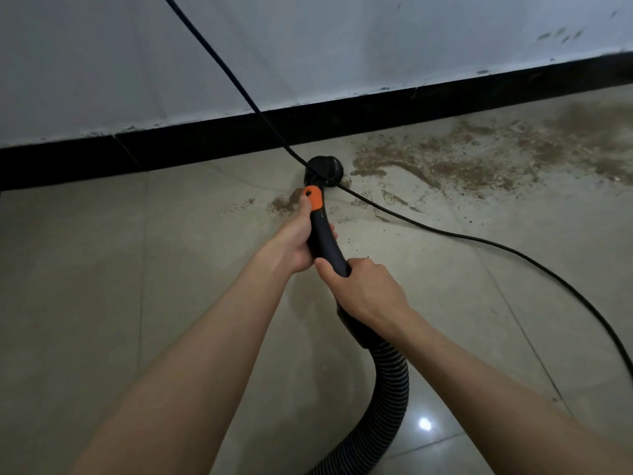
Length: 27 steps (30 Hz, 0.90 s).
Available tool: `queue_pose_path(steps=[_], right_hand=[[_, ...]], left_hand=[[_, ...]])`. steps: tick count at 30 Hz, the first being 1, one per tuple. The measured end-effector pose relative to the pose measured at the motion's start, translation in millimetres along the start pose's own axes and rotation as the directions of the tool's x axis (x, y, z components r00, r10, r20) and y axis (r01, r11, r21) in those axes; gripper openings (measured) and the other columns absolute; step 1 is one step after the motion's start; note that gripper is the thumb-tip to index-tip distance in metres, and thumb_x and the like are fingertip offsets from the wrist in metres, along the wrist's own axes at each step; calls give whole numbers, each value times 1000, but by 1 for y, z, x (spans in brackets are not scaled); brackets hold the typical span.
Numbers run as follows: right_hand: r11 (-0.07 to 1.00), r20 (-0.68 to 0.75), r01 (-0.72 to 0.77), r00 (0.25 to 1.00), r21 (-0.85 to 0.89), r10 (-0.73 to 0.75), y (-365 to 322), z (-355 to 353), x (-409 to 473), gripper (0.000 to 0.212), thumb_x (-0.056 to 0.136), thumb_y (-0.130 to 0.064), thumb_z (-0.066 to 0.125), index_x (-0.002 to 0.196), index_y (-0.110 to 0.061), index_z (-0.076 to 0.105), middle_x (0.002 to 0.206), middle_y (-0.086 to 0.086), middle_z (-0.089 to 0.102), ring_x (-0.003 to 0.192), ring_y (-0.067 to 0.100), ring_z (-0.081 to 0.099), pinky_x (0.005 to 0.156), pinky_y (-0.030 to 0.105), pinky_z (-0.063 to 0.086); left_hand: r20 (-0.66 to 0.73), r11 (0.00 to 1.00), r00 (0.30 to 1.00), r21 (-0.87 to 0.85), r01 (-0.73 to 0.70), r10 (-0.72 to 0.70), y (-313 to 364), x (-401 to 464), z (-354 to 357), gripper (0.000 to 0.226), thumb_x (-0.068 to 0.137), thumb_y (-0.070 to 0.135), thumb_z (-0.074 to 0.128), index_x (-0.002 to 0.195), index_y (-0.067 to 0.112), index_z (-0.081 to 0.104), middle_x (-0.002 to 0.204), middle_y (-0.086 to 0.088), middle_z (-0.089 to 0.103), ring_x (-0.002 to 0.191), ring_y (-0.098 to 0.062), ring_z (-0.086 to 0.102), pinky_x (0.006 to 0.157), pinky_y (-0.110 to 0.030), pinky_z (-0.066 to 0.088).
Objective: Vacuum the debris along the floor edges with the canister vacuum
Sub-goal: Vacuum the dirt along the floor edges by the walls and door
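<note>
Vacuum handle [325, 241] gripped by both hands; no writing legible.

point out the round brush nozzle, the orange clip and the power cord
round brush nozzle [323, 169]: head view, top of its black head
orange clip [314, 197]: head view, middle of the clip
power cord [479, 238]: head view, stretch lying on the floor

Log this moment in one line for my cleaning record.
left hand: grips wand | right hand: grips wand | brush head: by baseboard | debris: remains

Both bare forearms stretched forward, left hand [297, 240] curled around the vacuum wand [322, 241] ahead, right hand [364, 289] gripping it just behind
</note>
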State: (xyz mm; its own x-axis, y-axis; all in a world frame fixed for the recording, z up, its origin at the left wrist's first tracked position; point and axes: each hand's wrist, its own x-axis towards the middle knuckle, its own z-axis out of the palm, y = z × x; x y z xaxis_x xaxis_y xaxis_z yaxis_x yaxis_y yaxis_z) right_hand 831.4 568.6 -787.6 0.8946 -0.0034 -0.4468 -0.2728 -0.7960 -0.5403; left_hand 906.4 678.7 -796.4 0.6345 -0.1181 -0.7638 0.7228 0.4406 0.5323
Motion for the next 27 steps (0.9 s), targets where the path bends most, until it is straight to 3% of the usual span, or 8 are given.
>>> queue_pose_path(steps=[8,16,27], right_hand=[[997,-9,-40,999,71,41,6,-8,6,54,88,-67,41,79,-16,57,81,4,66,79,26,66,77,39,55],[997,24,24,999,77,-26,-19,1,32,53,89,-66,42,75,-16,54,83,6,66,81,28,66,77,40,55],[983,0,11,1000,183,-11,-17,-8,76,52,89,-66,43,78,-16,55,81,5,64,81,28,65,76,38,53]], left_hand=[[-6,996,999,79,-47,48,-2,10,20,57,94,60,34,85,7,51,72,-6,55,63,-19,53,62,-30,47],[-79,979,980,97,-177,185,18,27,-1,51,97,53,34,87,6,50,75,-8,55,65,-18,54,66,-29,49],[-84,953,975,246,-179,205,48,47,27,51,101,48,26,82,6,47,76,-8,52,67,-18,50,70,-30,46]])
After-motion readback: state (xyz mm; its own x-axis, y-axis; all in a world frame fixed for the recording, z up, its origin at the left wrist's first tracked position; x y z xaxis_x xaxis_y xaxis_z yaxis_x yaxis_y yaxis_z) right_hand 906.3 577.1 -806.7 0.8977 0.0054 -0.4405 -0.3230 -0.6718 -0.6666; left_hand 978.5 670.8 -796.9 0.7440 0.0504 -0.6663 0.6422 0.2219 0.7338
